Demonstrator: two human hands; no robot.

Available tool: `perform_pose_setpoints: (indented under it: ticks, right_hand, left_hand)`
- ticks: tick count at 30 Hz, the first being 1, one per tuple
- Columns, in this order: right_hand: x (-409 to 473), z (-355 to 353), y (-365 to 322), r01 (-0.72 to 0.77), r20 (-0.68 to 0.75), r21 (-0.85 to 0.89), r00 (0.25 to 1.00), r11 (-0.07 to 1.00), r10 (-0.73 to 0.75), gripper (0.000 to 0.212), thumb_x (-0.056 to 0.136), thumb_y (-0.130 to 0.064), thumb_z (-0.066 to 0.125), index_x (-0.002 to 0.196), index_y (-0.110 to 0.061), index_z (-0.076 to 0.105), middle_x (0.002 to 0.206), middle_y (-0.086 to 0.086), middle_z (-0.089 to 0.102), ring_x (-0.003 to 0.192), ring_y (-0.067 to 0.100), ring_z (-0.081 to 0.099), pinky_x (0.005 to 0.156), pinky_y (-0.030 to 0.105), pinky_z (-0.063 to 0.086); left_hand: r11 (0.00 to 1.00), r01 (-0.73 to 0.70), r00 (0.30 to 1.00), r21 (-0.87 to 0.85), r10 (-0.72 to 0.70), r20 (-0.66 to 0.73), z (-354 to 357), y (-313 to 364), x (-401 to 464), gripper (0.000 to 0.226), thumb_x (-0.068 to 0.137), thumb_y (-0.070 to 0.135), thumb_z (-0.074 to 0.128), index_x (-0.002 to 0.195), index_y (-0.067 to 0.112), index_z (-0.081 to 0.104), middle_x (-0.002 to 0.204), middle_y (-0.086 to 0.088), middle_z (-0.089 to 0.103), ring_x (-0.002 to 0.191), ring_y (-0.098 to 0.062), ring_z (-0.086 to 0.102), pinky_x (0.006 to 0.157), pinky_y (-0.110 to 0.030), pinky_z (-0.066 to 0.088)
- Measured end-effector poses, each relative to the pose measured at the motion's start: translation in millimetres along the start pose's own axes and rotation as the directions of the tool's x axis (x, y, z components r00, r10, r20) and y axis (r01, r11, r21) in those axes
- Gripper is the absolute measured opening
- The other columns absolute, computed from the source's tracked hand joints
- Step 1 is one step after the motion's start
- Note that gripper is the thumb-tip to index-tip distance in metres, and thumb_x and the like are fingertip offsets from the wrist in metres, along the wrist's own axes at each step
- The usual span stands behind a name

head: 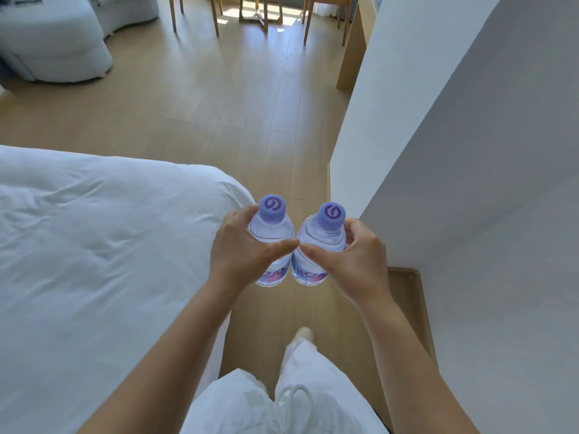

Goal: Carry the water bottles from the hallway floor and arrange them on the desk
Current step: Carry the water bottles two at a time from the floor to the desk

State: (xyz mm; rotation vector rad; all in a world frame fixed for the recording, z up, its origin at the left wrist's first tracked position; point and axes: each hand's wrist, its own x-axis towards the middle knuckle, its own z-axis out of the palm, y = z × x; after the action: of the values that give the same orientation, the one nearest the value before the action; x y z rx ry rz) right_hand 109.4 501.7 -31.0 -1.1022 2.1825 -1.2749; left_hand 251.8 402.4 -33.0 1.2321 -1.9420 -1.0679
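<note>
I hold two clear water bottles with purple caps upright in front of me, side by side and almost touching. My left hand grips the left bottle around its body. My right hand grips the right bottle the same way. Purple labels show below my fingers. Both bottles hang above the wooden floor. A pale wooden desk edge shows at the far right, past the wall corner.
A white bed fills the left side, close to my left arm. A white wall juts in on the right, leaving a narrow floor passage. Wooden chairs and a grey sofa stand farther ahead.
</note>
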Motion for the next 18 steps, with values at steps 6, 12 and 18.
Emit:
perform_pose_setpoints:
  ticks: [6,12,18]
  right_hand:
    - [111.6,16.5,8.1,0.03,-0.011,-0.019,0.999,0.999,-0.031,0.047,0.057,-0.055,0.075,0.091,-0.029,0.056,0.077,-0.025,0.057,0.073,0.0,0.062,0.064,0.018,0.051]
    - [257.8,14.0,13.6,0.057,0.01,-0.046,0.998,0.997,-0.057,0.049,0.057,-0.048,0.08,0.092,-0.02,0.062,0.079,-0.015,0.063,0.073,0.009,0.063,0.067,0.027,0.054]
    - [383.7,7.5,7.3,0.085,0.001,-0.042,0.996,0.995,-0.085,0.051,0.058,-0.047,0.08,0.095,-0.017,0.063,0.081,-0.011,0.064,0.075,0.011,0.063,0.072,0.036,0.055]
  left_hand:
    - [1.0,-0.012,1.0,0.011,0.012,-0.009,28.6,-6.1,107.1,0.06,0.059,0.047,0.083,0.109,0.021,0.062,0.099,-0.001,0.064,0.09,-0.02,0.06,0.079,-0.037,0.053]
    - [1.0,0.029,0.999,-0.001,-0.029,-0.023,65.0,12.0,238.3,0.06,0.054,0.05,0.084,0.105,0.024,0.063,0.098,-0.004,0.063,0.089,-0.02,0.061,0.078,-0.038,0.053]
    - [0.999,0.048,0.998,-0.026,-0.049,-0.042,90.8,36.6,357.0,0.06,0.052,0.046,0.086,0.103,0.021,0.065,0.097,-0.003,0.065,0.089,-0.019,0.063,0.08,-0.039,0.053]
